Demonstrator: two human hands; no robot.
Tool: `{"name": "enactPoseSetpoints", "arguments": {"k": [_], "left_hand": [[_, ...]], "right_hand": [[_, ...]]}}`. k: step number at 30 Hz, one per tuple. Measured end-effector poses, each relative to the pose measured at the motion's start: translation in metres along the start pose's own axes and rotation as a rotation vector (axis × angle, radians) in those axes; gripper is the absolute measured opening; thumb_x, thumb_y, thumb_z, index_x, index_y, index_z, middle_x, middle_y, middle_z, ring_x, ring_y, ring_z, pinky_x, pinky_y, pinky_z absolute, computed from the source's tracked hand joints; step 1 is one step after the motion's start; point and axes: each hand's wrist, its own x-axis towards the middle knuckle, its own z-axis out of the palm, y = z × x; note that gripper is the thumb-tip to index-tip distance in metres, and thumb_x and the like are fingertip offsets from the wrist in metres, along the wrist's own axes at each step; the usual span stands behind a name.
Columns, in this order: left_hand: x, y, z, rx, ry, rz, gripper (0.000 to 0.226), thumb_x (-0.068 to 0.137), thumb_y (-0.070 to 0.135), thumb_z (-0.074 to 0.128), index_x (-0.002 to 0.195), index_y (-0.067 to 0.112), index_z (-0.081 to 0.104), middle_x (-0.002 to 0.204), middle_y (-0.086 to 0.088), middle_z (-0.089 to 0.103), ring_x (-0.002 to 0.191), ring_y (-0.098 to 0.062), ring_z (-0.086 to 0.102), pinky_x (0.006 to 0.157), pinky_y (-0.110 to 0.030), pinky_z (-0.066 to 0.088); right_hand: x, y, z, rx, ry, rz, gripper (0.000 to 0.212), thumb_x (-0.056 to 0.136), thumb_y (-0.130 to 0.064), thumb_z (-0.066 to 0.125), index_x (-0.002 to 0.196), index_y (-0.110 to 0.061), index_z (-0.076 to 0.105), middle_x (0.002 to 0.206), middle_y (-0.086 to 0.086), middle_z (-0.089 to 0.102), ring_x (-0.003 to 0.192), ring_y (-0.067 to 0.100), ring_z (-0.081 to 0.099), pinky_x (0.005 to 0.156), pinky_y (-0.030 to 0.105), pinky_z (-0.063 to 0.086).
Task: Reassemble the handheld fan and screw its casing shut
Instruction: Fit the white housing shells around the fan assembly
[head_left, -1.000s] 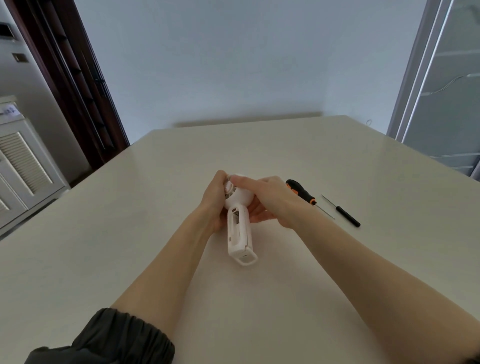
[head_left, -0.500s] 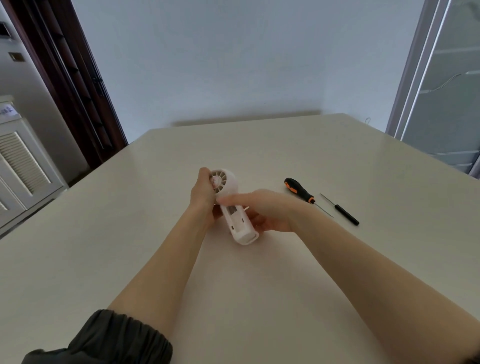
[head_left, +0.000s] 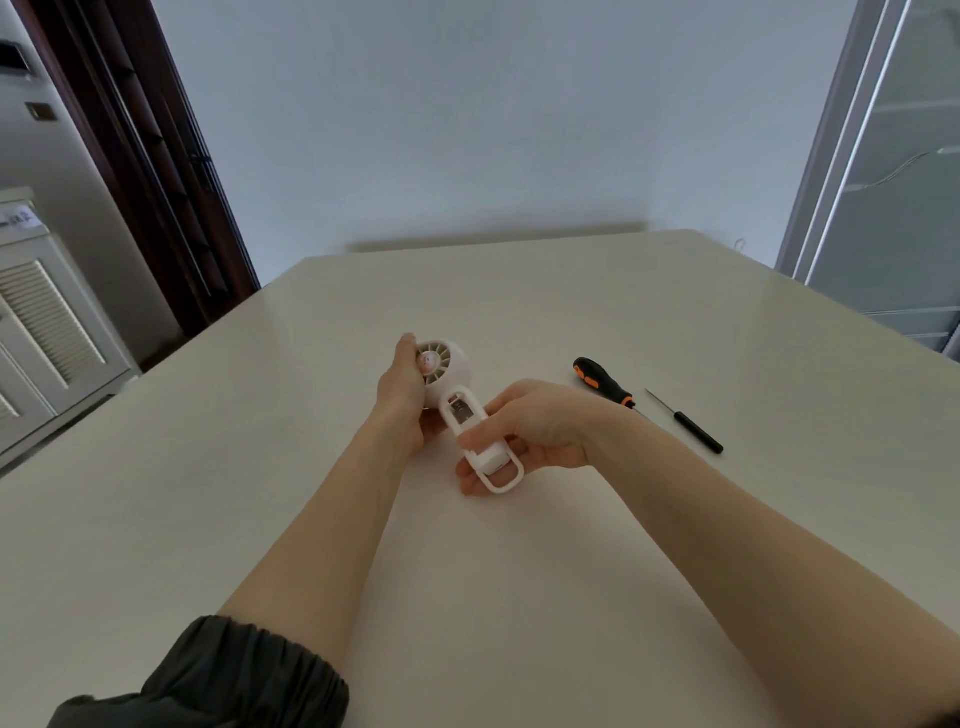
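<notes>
The wide, smooth cream-coloured table (head_left: 649, 322) is filling most of the view, its far edge running along below the pale blue-grey wall (head_left: 467, 130) and its left edge slanting down past the dark brown wooden door frame (head_left: 156, 156) and the white louvred cabinet (head_left: 47, 322). Broad bare surface is lying on every side of the fan: towards the far edge, to its left as far as the table edge, and nearer the camera under the forearms.

The small white plastic handheld fan (head_left: 457, 400) is being held just above the middle of the table, its round ribbed head pointing away and left, its handle pointing towards the camera, with an open slot in the handle showing metal parts and a loop at the near end. The left hand (head_left: 402, 400) is gripping the fan head from the left, thumb lying on the ribbed face. The right hand (head_left: 530, 431) is gripping the handle from the right, fingers curling under it and thumb across its top.

Right of the fan, apart from it, the black-and-orange-handled screwdriver (head_left: 602, 382) is lying flat on the table, and further right of the fan the slim black-handled precision screwdriver (head_left: 685, 422) is lying beside it, the two not touching.
</notes>
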Motion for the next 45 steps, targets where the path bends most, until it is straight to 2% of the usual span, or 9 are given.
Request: {"name": "enactPoseSetpoints", "arguments": {"k": [9, 12, 19, 23, 27, 29, 32, 39, 45], "left_hand": [[-0.007, -0.005, 0.007, 0.075, -0.212, -0.004, 0.04, 0.085, 0.057, 0.057, 0.087, 0.018, 0.062, 0.064, -0.004, 0.065, 0.055, -0.018, 0.063, 0.058, -0.027, 0.053], [-0.008, -0.008, 0.008, 0.173, -0.139, 0.032, 0.043, 0.081, 0.056, 0.062, 0.087, 0.013, 0.061, 0.076, -0.008, 0.065, 0.066, -0.022, 0.062, 0.069, -0.033, 0.053], [-0.008, -0.012, 0.01, 0.266, -0.054, 0.109, 0.05, 0.081, 0.057, 0.06, 0.091, 0.007, 0.061, 0.078, -0.007, 0.064, 0.067, -0.02, 0.062, 0.063, -0.03, 0.05], [-0.005, -0.011, 0.011, 0.264, -0.058, 0.139, 0.049, 0.083, 0.055, 0.06, 0.091, 0.006, 0.061, 0.076, -0.007, 0.062, 0.068, -0.021, 0.06, 0.073, -0.034, 0.051], [-0.004, -0.012, 0.009, 0.27, -0.057, 0.112, 0.053, 0.081, 0.059, 0.059, 0.092, 0.007, 0.06, 0.083, -0.009, 0.066, 0.076, -0.024, 0.064, 0.082, -0.038, 0.054], [-0.003, -0.011, 0.007, 0.303, -0.05, 0.111, 0.053, 0.08, 0.061, 0.059, 0.089, 0.009, 0.06, 0.085, -0.009, 0.067, 0.077, -0.024, 0.065, 0.083, -0.038, 0.054], [-0.001, -0.011, 0.005, 0.322, -0.045, 0.128, 0.049, 0.081, 0.06, 0.059, 0.087, 0.011, 0.06, 0.086, -0.009, 0.067, 0.082, -0.028, 0.066, 0.086, -0.039, 0.053], [0.002, -0.016, 0.002, 0.462, -0.001, 0.205, 0.049, 0.078, 0.061, 0.06, 0.077, 0.012, 0.061, 0.081, -0.008, 0.064, 0.077, -0.025, 0.059, 0.079, -0.038, 0.049], [0.003, -0.017, 0.0, 0.741, 0.108, 0.33, 0.054, 0.081, 0.064, 0.054, 0.062, 0.013, 0.054, 0.066, 0.0, 0.056, 0.066, -0.017, 0.053, 0.054, -0.029, 0.033]], "right_hand": [[0.005, 0.005, -0.003, 0.229, 0.016, 0.002, 0.02, 0.087, -0.001, 0.061, 0.103, 0.009, 0.056, 0.087, 0.026, 0.066, 0.077, 0.037, 0.067, 0.078, 0.041, 0.057], [0.008, 0.006, -0.001, 0.263, 0.003, -0.014, 0.022, 0.087, -0.003, 0.062, 0.106, 0.007, 0.058, 0.091, 0.022, 0.067, 0.074, 0.036, 0.069, 0.075, 0.039, 0.059], [0.01, 0.005, 0.002, 0.287, -0.035, -0.009, 0.026, 0.088, -0.005, 0.06, 0.111, 0.007, 0.058, 0.089, 0.018, 0.069, 0.071, 0.032, 0.07, 0.069, 0.038, 0.061], [0.01, 0.004, 0.004, 0.28, 0.002, -0.012, 0.022, 0.087, -0.003, 0.061, 0.107, 0.007, 0.059, 0.088, 0.019, 0.067, 0.062, 0.032, 0.07, 0.059, 0.035, 0.061], [0.012, 0.006, 0.002, 0.226, 0.041, -0.034, 0.029, 0.086, -0.008, 0.064, 0.111, 0.005, 0.06, 0.094, 0.018, 0.069, 0.07, 0.029, 0.07, 0.068, 0.036, 0.061], [0.011, 0.007, 0.0, 0.053, 0.104, -0.062, 0.032, 0.085, -0.018, 0.066, 0.11, 0.002, 0.063, 0.097, 0.015, 0.07, 0.076, 0.027, 0.069, 0.072, 0.033, 0.059], [0.011, 0.008, -0.004, -0.079, 0.272, -0.145, 0.037, 0.086, -0.032, 0.064, 0.103, 0.001, 0.066, 0.084, 0.012, 0.069, 0.065, 0.022, 0.065, 0.06, 0.027, 0.056], [0.01, 0.007, -0.028, -0.086, 0.559, -0.271, 0.02, 0.088, -0.017, 0.058, 0.095, 0.001, 0.065, 0.075, 0.009, 0.066, 0.054, 0.016, 0.059, 0.055, 0.021, 0.051], [0.011, 0.014, -0.042, -0.282, 0.719, -0.281, 0.012, 0.084, -0.013, 0.057, 0.082, -0.009, 0.069, 0.07, 0.0, 0.068, 0.054, 0.007, 0.053, 0.055, 0.019, 0.043]]}}
